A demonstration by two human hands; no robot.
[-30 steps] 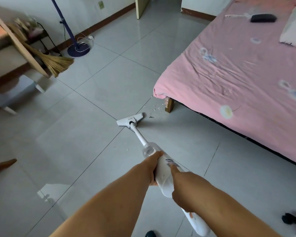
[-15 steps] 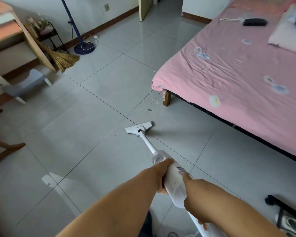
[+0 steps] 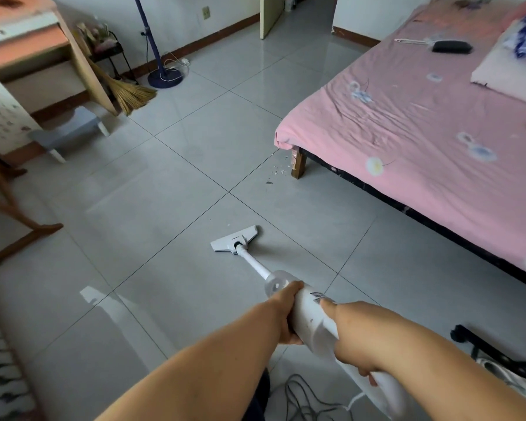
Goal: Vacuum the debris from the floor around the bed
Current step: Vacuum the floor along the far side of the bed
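I hold a white stick vacuum point(image 3: 308, 314) with both hands. My left hand point(image 3: 286, 314) grips the front of its body just behind the clear dust cup. My right hand point(image 3: 356, 338) grips the handle, forefinger stretched along the top. The flat floor head point(image 3: 234, 240) lies on the grey tiles, well short of the debris point(image 3: 277, 171), small pale scraps scattered beside the wooden bed leg point(image 3: 298, 162). The bed point(image 3: 422, 123), under a pink sheet, fills the right side.
A straw broom point(image 3: 128, 92) leans by a wooden desk at the left, with a small grey stool point(image 3: 70, 129) and a fan stand base point(image 3: 164, 79) nearby. Dark cables point(image 3: 304, 396) lie near my feet. A black rack point(image 3: 483, 344) stands at lower right.
The floor head has been drawn back toward me, away from the bed leg and the debris. Both hands keep the same hold on the vacuum.
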